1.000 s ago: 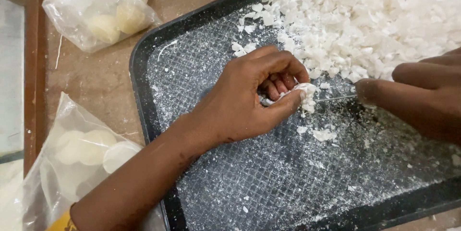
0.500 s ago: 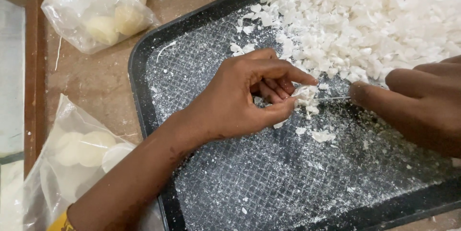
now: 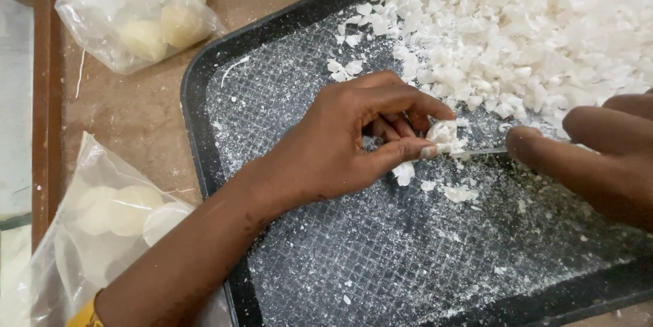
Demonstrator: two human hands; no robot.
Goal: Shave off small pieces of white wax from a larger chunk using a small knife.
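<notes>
Two clear bags of pale discs (image 3: 146, 24) (image 3: 109, 221) — brown countertop (image 3: 136, 113), wooden edge strip (image 3: 46, 116)

Left hand (image 3: 347, 143) over dark tray (image 3: 204, 89), thumb and fingers pinching small white chunk (image 3: 442, 135). Right hand (image 3: 598, 157) at tray's right side, pressing thin blade (image 3: 479, 153) against chunk. White flake pile (image 3: 530, 35) in tray's far corner. Two clear bags of pale discs (image 3: 136, 14) (image 3: 109, 211) left of tray.

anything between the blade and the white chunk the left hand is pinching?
Nothing visible. The thin blade in the right hand runs straight to the white chunk pinched by the left hand; only loose flakes lie below on the tray.
</notes>
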